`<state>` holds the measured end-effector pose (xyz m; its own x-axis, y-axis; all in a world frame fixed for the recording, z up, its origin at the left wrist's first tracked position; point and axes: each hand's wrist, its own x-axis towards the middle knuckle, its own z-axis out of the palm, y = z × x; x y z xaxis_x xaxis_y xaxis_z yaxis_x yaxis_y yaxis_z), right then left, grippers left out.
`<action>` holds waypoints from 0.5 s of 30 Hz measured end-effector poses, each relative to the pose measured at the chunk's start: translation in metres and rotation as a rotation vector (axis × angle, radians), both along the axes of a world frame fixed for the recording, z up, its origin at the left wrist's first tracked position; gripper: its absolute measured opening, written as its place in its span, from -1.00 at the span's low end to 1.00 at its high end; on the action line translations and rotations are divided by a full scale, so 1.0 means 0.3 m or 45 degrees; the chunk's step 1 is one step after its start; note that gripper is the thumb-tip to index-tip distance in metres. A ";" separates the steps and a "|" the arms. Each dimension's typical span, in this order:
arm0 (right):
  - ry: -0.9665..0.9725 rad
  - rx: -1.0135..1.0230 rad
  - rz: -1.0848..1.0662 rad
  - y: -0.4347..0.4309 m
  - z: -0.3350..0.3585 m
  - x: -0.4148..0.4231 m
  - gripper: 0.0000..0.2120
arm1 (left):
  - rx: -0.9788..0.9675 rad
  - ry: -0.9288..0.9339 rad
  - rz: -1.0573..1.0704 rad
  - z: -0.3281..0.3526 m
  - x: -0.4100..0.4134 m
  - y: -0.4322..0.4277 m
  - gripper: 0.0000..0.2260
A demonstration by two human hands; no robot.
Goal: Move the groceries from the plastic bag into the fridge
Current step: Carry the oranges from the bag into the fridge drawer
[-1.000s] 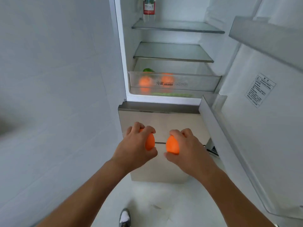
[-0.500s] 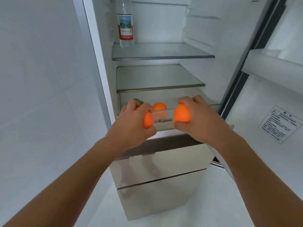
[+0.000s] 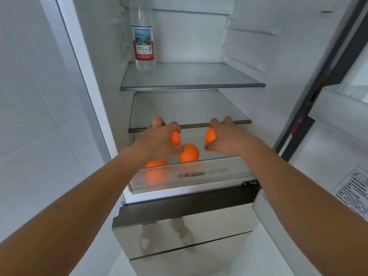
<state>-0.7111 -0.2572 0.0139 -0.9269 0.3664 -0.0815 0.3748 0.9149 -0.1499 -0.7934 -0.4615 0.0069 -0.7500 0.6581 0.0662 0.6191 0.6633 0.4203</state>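
Groceries here are oranges, and two of them are in the person's hands over the clear drawer (image 3: 199, 177) at the bottom of the open fridge (image 3: 189, 42). The left hand (image 3: 159, 140) is curled round the left orange (image 3: 175, 138), and the right hand (image 3: 225, 138) is curled round the right orange (image 3: 210, 135). Both hands are just above the drawer, by the front edge of the lower shelf (image 3: 189, 108). Two more oranges already lie in the drawer: a middle orange (image 3: 189, 153) between the hands, and a low orange (image 3: 156, 163) under the left wrist, seen partly through the drawer front. A water bottle (image 3: 143, 38) stands on the top shelf (image 3: 191, 76), at its left side. I think the job is well on its way, since some fruit is already inside. What is left right now is to put these two oranges down in the drawer and let go. They are round, so they may roll and bump the others. The plastic bag is not in the picture, so I cannot tell if more food waits in it.
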 end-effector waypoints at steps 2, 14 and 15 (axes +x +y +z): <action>-0.165 0.038 -0.038 0.042 -0.048 -0.053 -0.28 | -0.068 -0.016 -0.023 -0.020 -0.023 0.024 -0.56; -0.624 0.144 0.070 0.101 -0.192 -0.204 -0.30 | -0.292 -0.091 -0.042 -0.101 -0.086 0.078 -0.51; -0.622 0.141 0.066 0.105 -0.202 -0.201 -0.31 | -0.291 -0.095 -0.042 -0.102 -0.085 0.074 -0.50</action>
<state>-0.7715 -0.2258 -0.0469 -0.8072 0.3518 -0.4739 0.3304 0.9347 0.1310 -0.8189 -0.4392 -0.0237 -0.7250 0.6740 -0.1419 0.6150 0.7262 0.3074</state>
